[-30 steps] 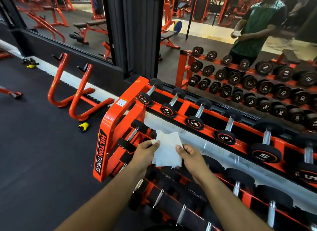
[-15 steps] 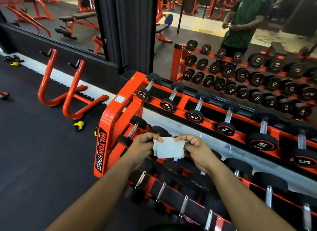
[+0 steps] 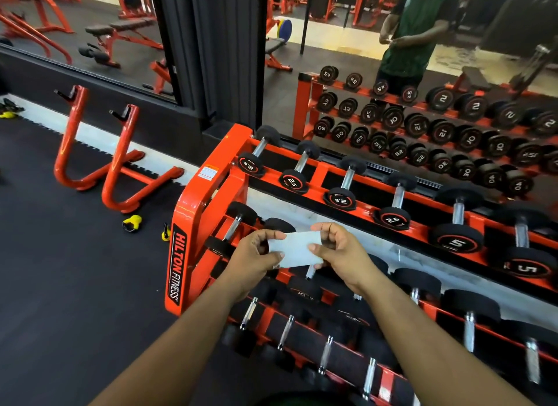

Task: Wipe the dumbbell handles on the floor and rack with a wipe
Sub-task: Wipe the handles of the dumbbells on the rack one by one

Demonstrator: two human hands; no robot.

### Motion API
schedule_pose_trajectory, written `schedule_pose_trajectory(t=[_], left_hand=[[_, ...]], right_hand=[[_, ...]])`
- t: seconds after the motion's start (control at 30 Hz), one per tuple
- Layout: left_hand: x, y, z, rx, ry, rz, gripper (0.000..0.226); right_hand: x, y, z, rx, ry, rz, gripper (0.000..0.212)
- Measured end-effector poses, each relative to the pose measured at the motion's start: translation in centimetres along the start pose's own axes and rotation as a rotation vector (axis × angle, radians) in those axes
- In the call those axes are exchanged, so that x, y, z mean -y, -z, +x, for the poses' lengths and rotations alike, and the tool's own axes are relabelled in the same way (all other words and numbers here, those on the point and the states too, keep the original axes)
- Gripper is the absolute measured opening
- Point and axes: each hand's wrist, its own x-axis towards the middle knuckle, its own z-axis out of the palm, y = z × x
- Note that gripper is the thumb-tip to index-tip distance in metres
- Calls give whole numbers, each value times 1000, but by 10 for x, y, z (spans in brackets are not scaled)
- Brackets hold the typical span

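Left hand (image 3: pixel 256 256) and right hand (image 3: pixel 338 254) both pinching one wipe (image 3: pixel 294 248), held flat between them above the rack's (image 3: pixel 193 212) middle tier, clear of every handle. Folded smaller than half a second ago: then a squarer sheet, now a narrow strip, thumbs drawn closer together. Below and behind, dumbbells (image 3: pixel 345 189) lying in rows on three orange tiers, chrome handles untouched. Forearms hiding part of the lower rows. Mirror (image 3: pixel 347 58) behind, doubling the weights. Left, on the dark floor (image 3: pixel 60 285), two orange stands (image 3: pixel 120 164) and a small yellow kettlebell (image 3: pixel 133 223).
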Motion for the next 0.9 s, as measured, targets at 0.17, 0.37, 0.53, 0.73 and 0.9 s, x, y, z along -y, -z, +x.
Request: schedule_pose_trajectory(t=[0.17, 0.37, 0.53, 0.73, 0.9], left_hand=[[-2, 9, -2, 65, 14, 50, 42], [-12, 13, 1, 170, -11, 198, 49], [-15, 25, 12, 230, -6, 235, 52], [-5, 18, 18, 12, 50, -25, 28], [18, -14, 22, 27, 118, -21, 24]], right_hand=[[-3, 4, 8, 21, 75, -340, 38], [19, -12, 14, 148, 297, -710, 42], [19, -14, 21, 293, 117, -625, 14], [6, -23, 12, 131, -84, -179, 13], [-9, -26, 13, 19, -208, 14, 18]])
